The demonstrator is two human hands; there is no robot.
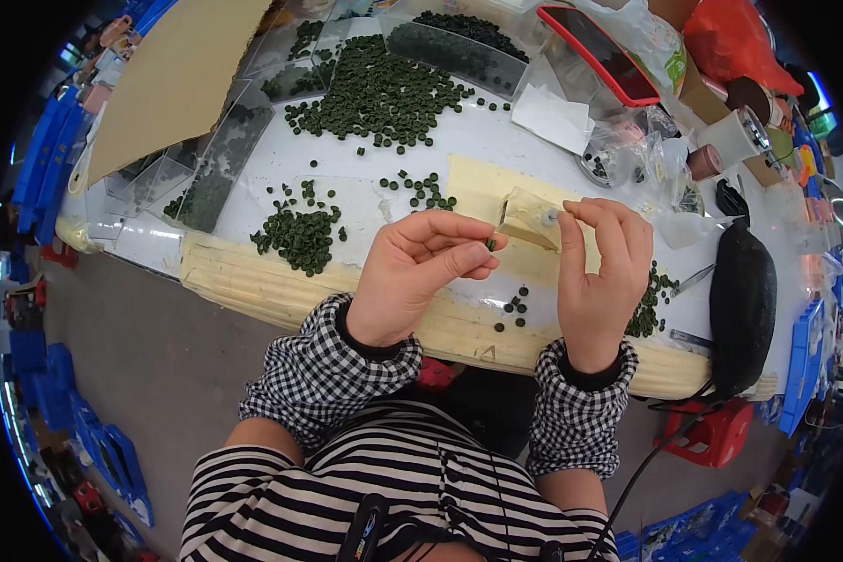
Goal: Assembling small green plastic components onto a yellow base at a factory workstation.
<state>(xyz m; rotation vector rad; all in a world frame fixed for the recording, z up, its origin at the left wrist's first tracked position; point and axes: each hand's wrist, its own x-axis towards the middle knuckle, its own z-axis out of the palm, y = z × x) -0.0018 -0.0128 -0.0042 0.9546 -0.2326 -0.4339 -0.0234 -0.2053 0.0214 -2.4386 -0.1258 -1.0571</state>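
Observation:
My left hand point(423, 270) is closed in a pinch on a small dark green disc point(491, 244). My right hand point(601, 272) is raised beside it, thumb and index finger pinched on a small whitish piece point(551, 216) whose kind is too small to tell. Just beyond the fingertips stands a cream-coloured block point(526, 214) on a pale yellow sheet point(473, 178). Several loose green discs point(515, 307) lie between my wrists. A pile of the same discs point(300, 236) sits left of my left hand, and another pile point(648, 304) is partly hidden behind my right hand.
A large heap of green discs point(375, 89) spreads at the back, near clear plastic trays point(220, 173) and cardboard point(173, 80). A red-cased phone point(599, 54) leans at back right. On the right are a black pouch-like object point(743, 304), tweezers point(693, 279) and a thread spool point(732, 139).

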